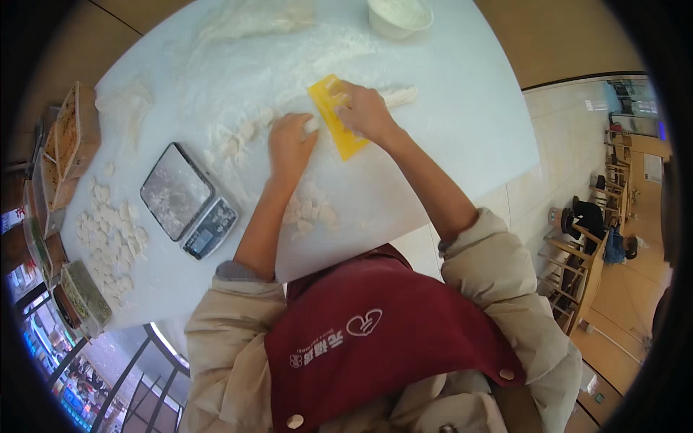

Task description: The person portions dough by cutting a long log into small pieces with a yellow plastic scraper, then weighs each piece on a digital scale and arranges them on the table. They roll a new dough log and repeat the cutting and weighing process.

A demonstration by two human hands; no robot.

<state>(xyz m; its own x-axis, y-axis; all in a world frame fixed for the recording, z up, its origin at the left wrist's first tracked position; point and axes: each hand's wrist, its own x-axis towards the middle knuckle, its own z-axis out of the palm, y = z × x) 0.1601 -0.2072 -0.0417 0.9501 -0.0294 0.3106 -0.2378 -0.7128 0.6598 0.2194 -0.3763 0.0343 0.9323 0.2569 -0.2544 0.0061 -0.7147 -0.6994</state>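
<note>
My right hand (pixel 364 112) grips a yellow dough scraper (pixel 337 125), its long edge slanting across the floured white table. Behind that hand, a dough roll (pixel 399 96) sticks out to the right. My left hand (pixel 292 142) has its thumb and fingers around a small white piece of dough (pixel 311 125), just left of the scraper. A row of cut dough pieces (pixel 242 136) runs down and left from my left hand. More dough scraps (pixel 311 212) lie nearer to me, between my forearms.
A digital kitchen scale (pixel 187 200) stands left of my left forearm. Many small dough pieces (pixel 108 238) spread beyond it. Filled plastic containers (pixel 86 297) line the left table edge. A white bowl of flour (pixel 400 16) is at the far side. A person (pixel 617 243) sits off to the right.
</note>
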